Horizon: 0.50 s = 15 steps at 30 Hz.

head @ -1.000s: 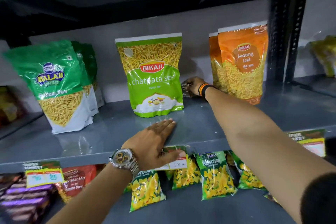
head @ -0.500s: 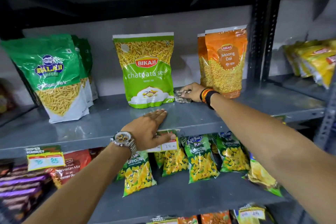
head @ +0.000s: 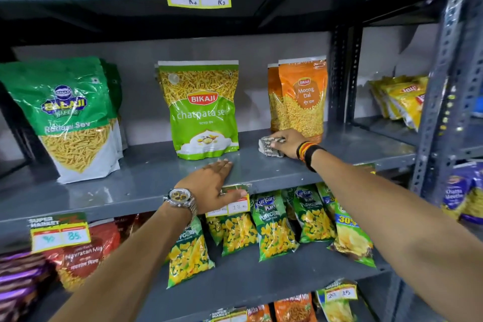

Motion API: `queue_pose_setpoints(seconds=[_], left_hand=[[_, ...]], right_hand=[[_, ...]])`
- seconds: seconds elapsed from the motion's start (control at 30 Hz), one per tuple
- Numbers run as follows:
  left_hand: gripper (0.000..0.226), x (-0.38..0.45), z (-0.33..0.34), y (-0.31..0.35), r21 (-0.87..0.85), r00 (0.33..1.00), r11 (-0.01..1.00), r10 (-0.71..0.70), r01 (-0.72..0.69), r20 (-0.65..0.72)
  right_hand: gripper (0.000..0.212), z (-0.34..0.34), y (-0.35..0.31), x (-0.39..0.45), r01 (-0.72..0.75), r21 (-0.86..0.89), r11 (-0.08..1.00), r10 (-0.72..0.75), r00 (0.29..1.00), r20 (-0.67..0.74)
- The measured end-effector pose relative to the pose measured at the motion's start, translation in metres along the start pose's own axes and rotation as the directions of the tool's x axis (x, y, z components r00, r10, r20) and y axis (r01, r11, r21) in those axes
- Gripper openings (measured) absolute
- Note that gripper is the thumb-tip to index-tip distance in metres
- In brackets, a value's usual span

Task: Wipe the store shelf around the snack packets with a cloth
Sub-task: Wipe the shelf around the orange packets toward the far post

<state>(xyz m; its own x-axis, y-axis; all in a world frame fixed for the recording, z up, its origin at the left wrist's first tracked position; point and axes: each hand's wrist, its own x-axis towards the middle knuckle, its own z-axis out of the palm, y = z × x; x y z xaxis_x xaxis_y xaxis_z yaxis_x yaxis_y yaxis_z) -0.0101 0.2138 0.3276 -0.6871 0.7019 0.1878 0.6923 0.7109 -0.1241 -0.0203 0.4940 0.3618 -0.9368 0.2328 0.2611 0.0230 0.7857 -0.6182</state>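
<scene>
— While we go along the grey shelf [head: 146,185] from the left, what stands on it?

— First a dark green packet [head: 65,115], upright, with more of its kind behind it. Then a light green packet [head: 202,110] in the middle, also upright. Furthest right, two orange packets [head: 300,97], one behind the other.

— And the hands?

— The left hand [head: 209,185] lies flat on the front edge of the shelf, fingers straight and close together, just in front of the light green packet; its thumb hangs down over a price tag [head: 230,206]. It grips nothing. The right hand [head: 286,142] is curled over the cloth [head: 269,148], pressing it down on the shelf between the light green packet and the orange ones, just beside the foot of the orange pair.

— How would that cloth handle?

— Soft and light, I'd judge; it is bunched into a wad and bulges out past the fingertips. A loose wad like that is best held from above with the palm over its middle, as it is now.

— Any worry about the packets?

— They look light and slick, standing on narrow bases. A sideways knock from the hand would likely tip one, so I'd steady a packet by its top seam.
</scene>
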Motion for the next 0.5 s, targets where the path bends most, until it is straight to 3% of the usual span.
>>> queue_pose_setpoints(seconds=[0.1, 0.2, 0.27, 0.37, 0.43, 0.5], left_hand=[[0.099, -0.001, 0.0, 0.0, 0.002, 1.0, 1.0, 0.003, -0.003, 0.004], [0.106, -0.004, -0.002, 0.001, 0.004, 1.0, 1.0, 0.002, -0.002, -0.006], [0.127, -0.005, -0.001, 0.0, -0.004, 1.0, 1.0, 0.011, -0.011, -0.018], [0.146, -0.001, 0.002, -0.005, -0.021, 0.999, 1.0, 0.017, -0.018, -0.037], [0.146, 0.0, 0.003, -0.006, -0.042, 0.999, 0.999, 0.007, -0.009, -0.036], [0.139, 0.0, 0.003, -0.006, -0.047, 1.0, 0.999, -0.001, 0.0, -0.026]], right_hand=[[0.035, 0.005, -0.007, -0.024, 0.094, -0.059, 0.994, -0.093, 0.995, 0.022], [0.036, -0.009, -0.014, -0.068, 0.161, -0.06, 0.985, -0.146, 0.968, 0.204], [0.038, -0.028, -0.01, -0.088, 0.156, -0.058, 0.986, -0.128, 0.934, 0.334], [0.038, -0.048, -0.006, -0.082, 0.141, 0.033, 0.989, -0.145, 0.967, 0.211], [0.038, -0.046, -0.009, -0.061, 0.12, 0.084, 0.989, -0.127, 0.988, 0.086], [0.038, -0.032, -0.021, -0.039, 0.098, 0.103, 0.99, -0.105, 0.992, 0.064]])
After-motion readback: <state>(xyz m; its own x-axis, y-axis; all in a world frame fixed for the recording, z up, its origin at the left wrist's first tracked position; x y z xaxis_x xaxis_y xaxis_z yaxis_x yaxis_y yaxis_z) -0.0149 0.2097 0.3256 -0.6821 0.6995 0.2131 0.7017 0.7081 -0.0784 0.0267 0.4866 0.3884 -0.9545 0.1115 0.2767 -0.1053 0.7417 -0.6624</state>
